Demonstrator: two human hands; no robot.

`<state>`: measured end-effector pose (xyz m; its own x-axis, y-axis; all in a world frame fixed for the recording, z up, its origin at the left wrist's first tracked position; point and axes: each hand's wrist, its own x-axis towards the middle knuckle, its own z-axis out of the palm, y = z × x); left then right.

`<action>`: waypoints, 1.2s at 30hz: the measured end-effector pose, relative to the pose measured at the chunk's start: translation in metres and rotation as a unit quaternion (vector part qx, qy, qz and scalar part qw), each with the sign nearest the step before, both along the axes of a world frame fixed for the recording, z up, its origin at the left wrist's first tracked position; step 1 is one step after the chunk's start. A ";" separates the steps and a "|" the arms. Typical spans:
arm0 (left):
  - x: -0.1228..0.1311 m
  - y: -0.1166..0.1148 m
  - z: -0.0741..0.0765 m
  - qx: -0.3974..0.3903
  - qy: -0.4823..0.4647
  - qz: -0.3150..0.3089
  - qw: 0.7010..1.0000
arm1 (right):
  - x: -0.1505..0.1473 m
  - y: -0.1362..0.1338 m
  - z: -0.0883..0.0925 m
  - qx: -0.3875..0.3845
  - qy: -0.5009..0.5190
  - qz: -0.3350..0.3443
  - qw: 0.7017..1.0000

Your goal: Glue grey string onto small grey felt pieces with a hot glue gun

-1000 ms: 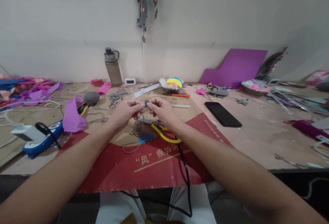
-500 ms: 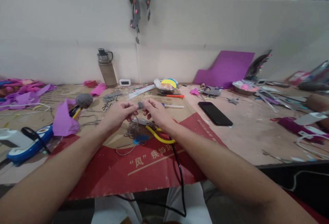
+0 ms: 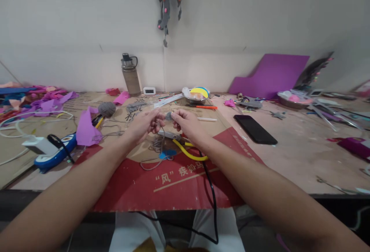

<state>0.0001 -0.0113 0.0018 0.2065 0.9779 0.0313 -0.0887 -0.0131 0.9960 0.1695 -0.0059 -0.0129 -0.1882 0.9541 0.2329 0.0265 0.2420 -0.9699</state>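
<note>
Both hands meet above the middle of the table. My left hand [image 3: 146, 123] and my right hand [image 3: 187, 123] pinch a small grey ball of yarn [image 3: 168, 116] between their fingertips. A grey strand [image 3: 162, 138] hangs from it down to a loose tangle of grey yarn [image 3: 157, 144] on the cardboard. Under my right hand lies a yellow-handled tool [image 3: 189, 152] with a black cable [image 3: 212, 198] running toward me. A small blue piece [image 3: 167, 153] lies beside the tangle.
A larger grey yarn ball [image 3: 106, 109], purple felt [image 3: 86, 127] and a blue-white device [image 3: 54, 152] lie left. A water bottle [image 3: 130, 75] stands at the wall. A black phone [image 3: 254, 129] lies right, with a purple sheet [image 3: 270, 75] and craft scraps beyond. Red-printed cardboard [image 3: 173, 182] covers the front.
The hands keep pinching the small grey ball with only slight finger shifts. The camera swung right, then back left.
</note>
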 end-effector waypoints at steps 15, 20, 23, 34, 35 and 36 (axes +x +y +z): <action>-0.010 0.002 0.006 0.181 0.419 0.057 0.888 | 0.002 0.003 0.000 -0.018 -0.009 -0.016 1.000; -0.012 0.003 0.005 0.285 0.471 0.115 0.827 | 0.002 0.002 0.002 -0.025 -0.003 -0.019 0.999; -0.014 0.003 0.006 0.313 0.471 0.152 0.811 | 0.002 0.003 0.001 -0.033 -0.003 -0.023 0.999; -0.013 0.002 0.001 0.482 0.450 0.121 0.742 | 0.002 0.002 -0.002 -0.099 0.025 0.012 0.995; -0.012 0.000 0.000 0.497 0.444 0.109 0.737 | 0.002 0.000 -0.001 -0.108 0.032 0.022 0.993; -0.010 -0.001 0.000 0.504 0.440 0.097 0.737 | 0.001 -0.001 0.000 -0.117 0.039 0.032 0.992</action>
<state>-0.0102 -0.0126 0.0021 0.4405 0.5627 0.6995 0.6861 -0.7135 0.1419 0.1709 -0.0068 -0.0129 -0.2393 0.9707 0.0223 -0.0590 0.0084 -0.9982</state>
